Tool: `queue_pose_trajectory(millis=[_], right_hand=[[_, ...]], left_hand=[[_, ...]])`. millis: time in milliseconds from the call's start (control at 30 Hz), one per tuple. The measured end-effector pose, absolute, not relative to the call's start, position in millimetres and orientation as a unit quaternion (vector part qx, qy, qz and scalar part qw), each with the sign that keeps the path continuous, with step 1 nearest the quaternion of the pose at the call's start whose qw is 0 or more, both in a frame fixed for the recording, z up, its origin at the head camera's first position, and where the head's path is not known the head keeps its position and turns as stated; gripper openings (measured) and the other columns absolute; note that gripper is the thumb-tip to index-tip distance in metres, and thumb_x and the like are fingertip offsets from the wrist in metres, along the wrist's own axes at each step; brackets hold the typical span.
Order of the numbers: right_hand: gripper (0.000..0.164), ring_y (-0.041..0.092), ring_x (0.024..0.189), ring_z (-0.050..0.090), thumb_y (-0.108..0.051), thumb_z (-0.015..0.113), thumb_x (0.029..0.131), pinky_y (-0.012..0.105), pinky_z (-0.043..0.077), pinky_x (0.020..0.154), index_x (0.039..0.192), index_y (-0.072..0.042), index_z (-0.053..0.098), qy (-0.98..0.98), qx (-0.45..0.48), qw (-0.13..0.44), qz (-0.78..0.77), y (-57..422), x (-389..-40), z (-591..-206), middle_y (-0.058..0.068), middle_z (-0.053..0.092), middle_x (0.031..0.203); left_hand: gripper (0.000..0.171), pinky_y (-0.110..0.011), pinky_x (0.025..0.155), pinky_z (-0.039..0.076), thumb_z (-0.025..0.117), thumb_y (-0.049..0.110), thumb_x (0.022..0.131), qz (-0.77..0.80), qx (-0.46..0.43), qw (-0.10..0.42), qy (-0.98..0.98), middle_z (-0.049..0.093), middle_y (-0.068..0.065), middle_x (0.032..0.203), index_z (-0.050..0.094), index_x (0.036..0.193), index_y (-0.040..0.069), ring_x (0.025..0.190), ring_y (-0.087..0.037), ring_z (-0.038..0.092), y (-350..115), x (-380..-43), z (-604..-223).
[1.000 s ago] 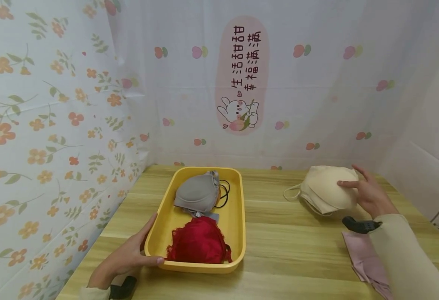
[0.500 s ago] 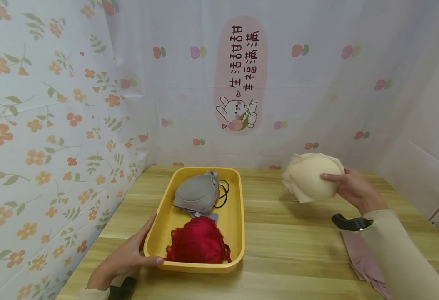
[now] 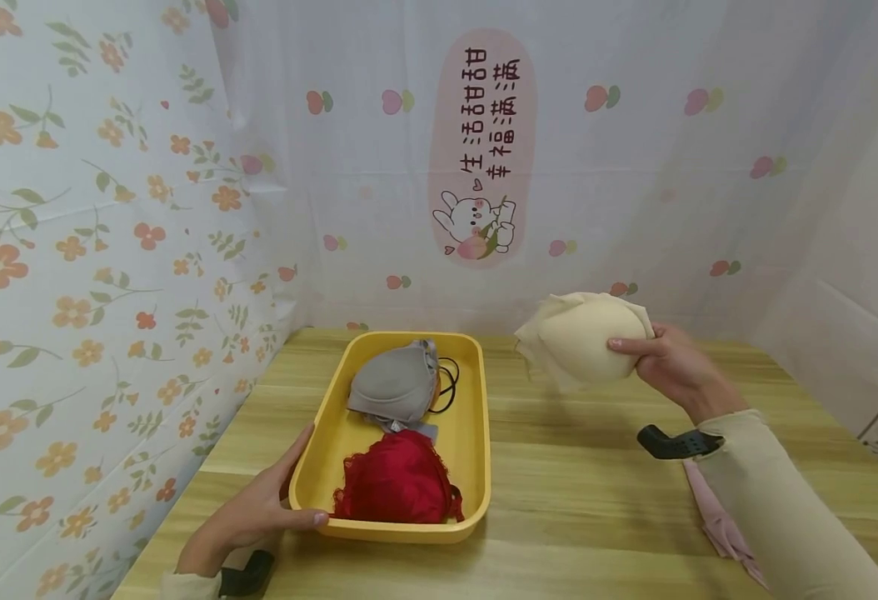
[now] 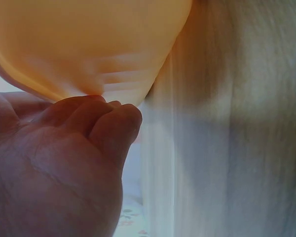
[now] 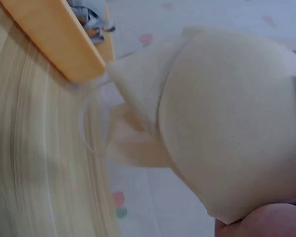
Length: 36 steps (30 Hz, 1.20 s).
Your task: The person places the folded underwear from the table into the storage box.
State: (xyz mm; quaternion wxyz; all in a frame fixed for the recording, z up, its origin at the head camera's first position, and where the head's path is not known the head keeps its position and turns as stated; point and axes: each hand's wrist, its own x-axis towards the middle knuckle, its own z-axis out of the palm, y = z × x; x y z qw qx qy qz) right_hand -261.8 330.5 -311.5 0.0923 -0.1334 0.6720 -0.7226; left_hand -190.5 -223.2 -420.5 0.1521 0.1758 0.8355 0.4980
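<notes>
My right hand (image 3: 677,367) grips a folded cream bra (image 3: 589,337) by one cup and holds it above the table at the right. A thumb lies across the cup; in the right wrist view the bra (image 5: 227,118) shows its smooth cup and a thin loose strap. With my left hand (image 3: 255,517) I hold the near left corner of a yellow tray (image 3: 486,433), thumb at its front wall and fingers along the side. A grey bra (image 3: 394,385) lies in the tray's far half, and a red lace-edged bra (image 3: 397,483) fills the near half.
The tray stands on a wood-grain table (image 3: 559,492). A pink cloth (image 3: 720,521) lies partly hidden under my right forearm. Black loops (image 3: 450,385) sit beside the grey bra. A floral curtain (image 3: 94,292) bounds the left, and a printed white sheet (image 3: 364,217) hangs behind.
My right hand has lifted the cream bra off the table and carried it left toward the tray. The left hand and tray have stayed in place.
</notes>
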Motion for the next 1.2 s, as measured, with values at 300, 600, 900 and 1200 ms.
queue_pose_trajectory(millis=[300,600,900,1200], right_hand=[[0.049,0.006,0.121,0.056,-0.011,0.047,0.106,0.024,0.052,0.096,0.153,-0.016,0.032,0.700,-0.171,0.114,-0.684,310.2,-261.9,-309.8,-0.006,0.043,0.141],[0.036,0.010,0.113,0.063,-0.008,0.046,0.106,0.028,0.056,0.092,0.141,-0.018,0.045,0.646,-0.173,0.110,-0.735,280.0,-258.3,-309.2,-0.004,0.055,0.131],[0.032,0.013,0.109,0.067,-0.012,0.046,0.106,0.034,0.058,0.090,0.138,-0.015,0.046,0.643,-0.169,0.140,-0.733,245.3,-253.6,-306.6,-0.004,0.062,0.123],[0.034,0.013,0.106,0.067,-0.014,0.049,0.106,0.035,0.058,0.089,0.140,-0.014,0.044,0.645,-0.157,0.184,-0.725,212.0,-253.6,-323.7,-0.003,0.061,0.122]], left_hand=[[0.118,-0.012,0.097,0.044,0.080,0.031,0.081,0.493,0.178,0.154,0.837,0.009,-0.020,0.169,-0.004,0.163,0.015,0.137,-0.034,0.037,-222.2,-191.7,-420.2],[0.118,-0.012,0.097,0.045,0.080,0.028,0.082,0.500,0.183,0.154,0.832,0.010,-0.020,0.169,-0.004,0.163,0.014,0.136,-0.034,0.037,-223.5,-192.4,-421.9],[0.117,-0.013,0.097,0.045,0.080,0.028,0.082,0.499,0.183,0.149,0.834,0.011,-0.021,0.168,-0.004,0.163,0.015,0.135,-0.034,0.038,-224.7,-190.5,-421.3],[0.117,-0.012,0.097,0.044,0.080,0.030,0.082,0.495,0.189,0.145,0.836,0.011,-0.022,0.168,-0.003,0.163,0.014,0.137,-0.035,0.036,-225.7,-190.1,-420.0]])
